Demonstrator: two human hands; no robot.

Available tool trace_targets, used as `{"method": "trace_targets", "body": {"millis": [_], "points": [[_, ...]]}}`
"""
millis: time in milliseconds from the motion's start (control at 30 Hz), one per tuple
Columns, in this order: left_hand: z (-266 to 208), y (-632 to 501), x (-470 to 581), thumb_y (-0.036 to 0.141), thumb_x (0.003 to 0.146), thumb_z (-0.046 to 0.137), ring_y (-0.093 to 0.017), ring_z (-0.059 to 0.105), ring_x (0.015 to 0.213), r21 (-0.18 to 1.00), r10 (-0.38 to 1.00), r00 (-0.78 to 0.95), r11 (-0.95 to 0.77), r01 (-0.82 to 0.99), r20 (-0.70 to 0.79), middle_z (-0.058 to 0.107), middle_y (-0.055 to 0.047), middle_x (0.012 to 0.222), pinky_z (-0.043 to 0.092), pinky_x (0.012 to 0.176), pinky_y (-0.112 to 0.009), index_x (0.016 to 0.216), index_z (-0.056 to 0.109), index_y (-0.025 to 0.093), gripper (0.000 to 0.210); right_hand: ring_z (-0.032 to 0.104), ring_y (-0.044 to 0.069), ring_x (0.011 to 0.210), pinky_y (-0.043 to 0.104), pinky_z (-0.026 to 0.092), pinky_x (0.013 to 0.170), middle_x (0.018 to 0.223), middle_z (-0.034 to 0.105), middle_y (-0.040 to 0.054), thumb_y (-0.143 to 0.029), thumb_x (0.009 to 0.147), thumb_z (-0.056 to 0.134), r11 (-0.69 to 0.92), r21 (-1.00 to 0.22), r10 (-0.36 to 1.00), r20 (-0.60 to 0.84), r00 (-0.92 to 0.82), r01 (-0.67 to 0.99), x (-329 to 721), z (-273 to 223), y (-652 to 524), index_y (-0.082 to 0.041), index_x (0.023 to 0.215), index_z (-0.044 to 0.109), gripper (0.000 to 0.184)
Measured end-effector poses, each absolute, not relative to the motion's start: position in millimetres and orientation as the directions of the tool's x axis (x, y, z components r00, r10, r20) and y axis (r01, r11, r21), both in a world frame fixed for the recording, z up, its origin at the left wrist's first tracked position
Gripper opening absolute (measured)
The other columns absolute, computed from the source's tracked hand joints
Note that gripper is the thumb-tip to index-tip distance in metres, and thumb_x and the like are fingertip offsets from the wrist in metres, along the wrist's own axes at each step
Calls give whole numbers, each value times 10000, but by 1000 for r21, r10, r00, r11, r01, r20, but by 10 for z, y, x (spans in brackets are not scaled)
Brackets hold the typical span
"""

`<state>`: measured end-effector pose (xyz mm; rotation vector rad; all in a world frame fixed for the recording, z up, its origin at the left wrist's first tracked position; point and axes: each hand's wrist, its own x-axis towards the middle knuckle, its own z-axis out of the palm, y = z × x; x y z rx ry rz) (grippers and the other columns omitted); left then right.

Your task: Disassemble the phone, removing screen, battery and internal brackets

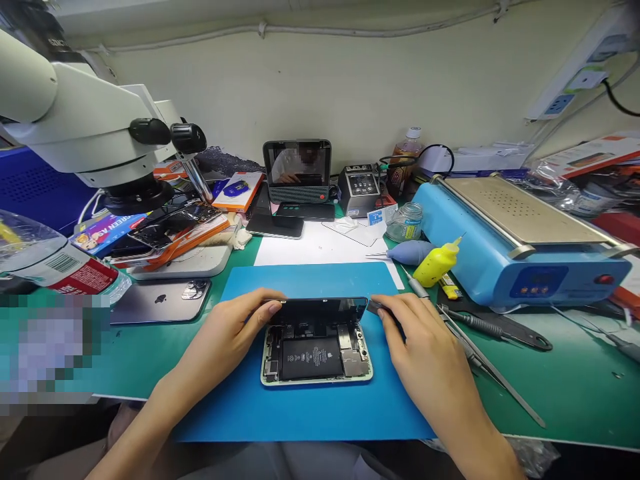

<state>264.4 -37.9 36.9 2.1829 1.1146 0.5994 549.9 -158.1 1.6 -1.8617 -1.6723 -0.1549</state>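
Observation:
An opened phone lies on a blue mat, its black battery and inner parts exposed. Its screen is lifted and tilted up along the far edge. My left hand pinches the screen's upper left corner between thumb and fingers. At the screen's right end, my right hand is closed around a thin dark tool, mostly hidden by the fingers. The tool's tip is close to the screen's right corner; whether they touch I cannot tell.
A microscope overhangs the left side, above stacked boxes and a dark phone. To the right stand a blue heating plate machine, a yellow squeeze bottle, a blower bulb and metal tweezers. A glass jar stands behind.

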Motion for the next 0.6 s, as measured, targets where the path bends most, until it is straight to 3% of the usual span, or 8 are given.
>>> {"method": "trace_targets", "body": {"millis": [133,300,600], "points": [[323,-355,2642,510,1160,488,-240,757,926,733,833,543,-433,525,104,828,-9,1033,581,842,-288,1179,786,274,381,760,328,1072,461,589,857,1157,798,97,-231,1118,486,-18,-306,847,501,177,952,5504,6,-1582,-271,1274,732,294],[240,-349,2604,568,1171,478,-277,750,1107,781,835,547,-374,500,49,803,-19,1046,551,842,-294,1341,723,282,413,757,324,1065,455,573,835,1150,796,95,-224,1124,482,-22,-260,846,510,156,965,5508,6,-1568,-246,1266,724,281],[143,-343,2570,491,1161,530,-249,739,1021,844,837,547,-307,440,20,791,-3,998,504,796,-300,1501,596,285,403,751,318,1081,448,557,858,1168,795,89,-269,1142,498,-28,-250,852,500,154,968,5515,11,-1567,-243,1260,717,250]]}}
